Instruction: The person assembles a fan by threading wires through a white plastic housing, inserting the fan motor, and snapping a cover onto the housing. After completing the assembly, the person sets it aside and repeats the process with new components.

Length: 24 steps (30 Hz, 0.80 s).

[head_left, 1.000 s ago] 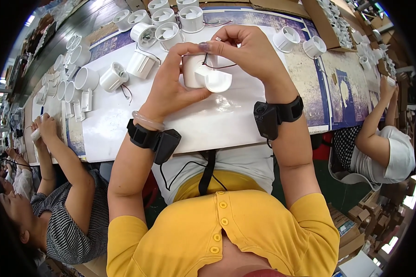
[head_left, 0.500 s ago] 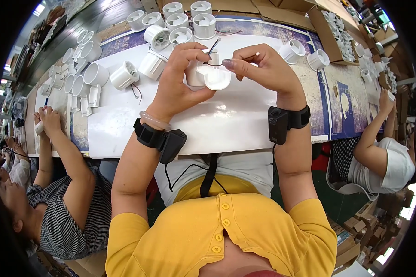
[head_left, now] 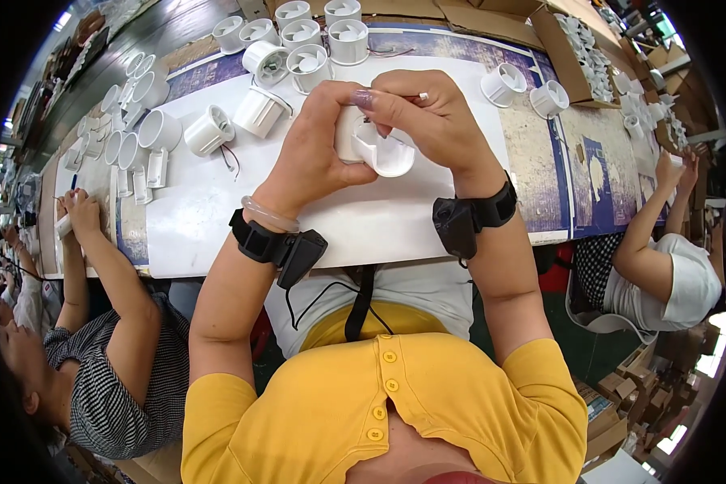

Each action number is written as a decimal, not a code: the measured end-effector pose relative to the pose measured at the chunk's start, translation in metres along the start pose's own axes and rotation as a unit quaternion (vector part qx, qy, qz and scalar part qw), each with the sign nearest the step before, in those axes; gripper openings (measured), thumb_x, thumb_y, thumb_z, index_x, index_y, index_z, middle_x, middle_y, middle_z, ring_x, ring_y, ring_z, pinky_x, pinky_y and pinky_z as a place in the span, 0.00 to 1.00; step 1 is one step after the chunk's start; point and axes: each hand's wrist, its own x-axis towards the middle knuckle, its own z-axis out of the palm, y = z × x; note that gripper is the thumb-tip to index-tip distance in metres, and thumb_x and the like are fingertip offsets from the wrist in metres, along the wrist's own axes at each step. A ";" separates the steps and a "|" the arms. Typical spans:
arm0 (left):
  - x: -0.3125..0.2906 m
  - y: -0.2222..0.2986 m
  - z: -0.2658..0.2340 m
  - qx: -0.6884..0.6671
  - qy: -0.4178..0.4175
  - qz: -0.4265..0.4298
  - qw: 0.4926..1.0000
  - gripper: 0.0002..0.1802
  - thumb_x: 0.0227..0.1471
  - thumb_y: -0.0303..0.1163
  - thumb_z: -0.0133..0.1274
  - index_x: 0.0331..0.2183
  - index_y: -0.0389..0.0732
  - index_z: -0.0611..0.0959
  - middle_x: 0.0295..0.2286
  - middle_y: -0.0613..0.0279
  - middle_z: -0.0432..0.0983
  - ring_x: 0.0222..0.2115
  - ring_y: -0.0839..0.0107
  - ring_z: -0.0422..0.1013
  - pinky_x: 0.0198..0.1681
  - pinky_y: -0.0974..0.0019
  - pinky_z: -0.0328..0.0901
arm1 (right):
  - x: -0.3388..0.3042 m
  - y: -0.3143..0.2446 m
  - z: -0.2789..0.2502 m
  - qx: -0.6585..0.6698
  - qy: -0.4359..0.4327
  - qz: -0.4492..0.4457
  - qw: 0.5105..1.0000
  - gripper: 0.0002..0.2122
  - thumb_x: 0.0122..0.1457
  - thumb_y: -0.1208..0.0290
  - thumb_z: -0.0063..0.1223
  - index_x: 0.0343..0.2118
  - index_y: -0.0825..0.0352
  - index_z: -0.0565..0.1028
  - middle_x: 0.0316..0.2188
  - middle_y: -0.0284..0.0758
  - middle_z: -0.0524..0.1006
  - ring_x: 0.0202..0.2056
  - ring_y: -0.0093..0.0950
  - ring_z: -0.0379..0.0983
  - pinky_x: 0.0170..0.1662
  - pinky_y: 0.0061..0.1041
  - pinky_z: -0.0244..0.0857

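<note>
Above the white sheet, my left hand (head_left: 315, 141) is wrapped around a white plastic fan housing (head_left: 391, 157), whose open, rounded part points toward me. My right hand (head_left: 436, 121) is closed at the housing's far side, thumb reaching across to my left fingertips. A small white connector (head_left: 422, 97) on a wire sticks out past the right fingers, which pinch the wire. Most of the wire and the far part of the housing are hidden behind the fingers.
Several white cylindrical fans (head_left: 348, 42) stand at the back, and two more fans (head_left: 504, 85) to the right. White round shells (head_left: 160, 131) gather on the left. A cardboard box (head_left: 569, 64) of white parts sits at the back right. Co-workers sit on both sides.
My right hand has moved left and closed in against my left fingertips. The dark wire end that stuck up between the hands is now covered. The housing has shifted slightly.
</note>
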 end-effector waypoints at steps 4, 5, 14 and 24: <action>0.002 0.000 -0.003 0.034 0.008 0.048 0.998 0.36 0.25 0.29 0.66 0.43 0.42 0.71 0.39 0.59 0.68 0.42 0.60 0.67 0.47 0.65 0.63 | 0.002 0.000 0.003 -0.009 0.019 -0.009 1.000 0.13 0.59 0.69 0.50 0.20 0.71 0.73 0.17 0.27 0.69 0.22 0.15 0.62 0.27 0.16 0.56; 0.002 -0.001 -0.003 0.034 0.009 0.048 0.998 0.36 0.25 0.29 0.66 0.43 0.42 0.71 0.39 0.59 0.68 0.42 0.60 0.67 0.47 0.65 0.63 | 0.004 0.002 0.001 -0.010 0.041 0.004 0.999 0.13 0.59 0.69 0.50 0.20 0.70 0.73 0.17 0.27 0.69 0.22 0.16 0.62 0.27 0.16 0.56; -0.001 -0.002 -0.006 -0.066 0.067 0.006 0.996 0.37 0.28 0.29 0.68 0.44 0.41 0.70 0.39 0.62 0.69 0.40 0.70 0.68 0.45 0.69 0.64 | 0.003 0.015 -0.021 -0.099 0.045 -0.007 0.994 0.08 0.57 0.69 0.54 0.31 0.70 0.77 0.34 0.33 0.75 0.39 0.22 0.68 0.42 0.21 0.63; 0.000 0.007 -0.008 -0.137 0.037 -0.018 0.990 0.37 0.30 0.28 0.67 0.46 0.42 0.68 0.39 0.63 0.69 0.40 0.72 0.67 0.45 0.70 0.63 | 0.010 0.038 -0.003 -0.022 0.025 -0.092 0.995 0.08 0.55 0.72 0.55 0.37 0.68 0.79 0.48 0.37 0.71 0.49 0.29 0.66 0.52 0.29 0.61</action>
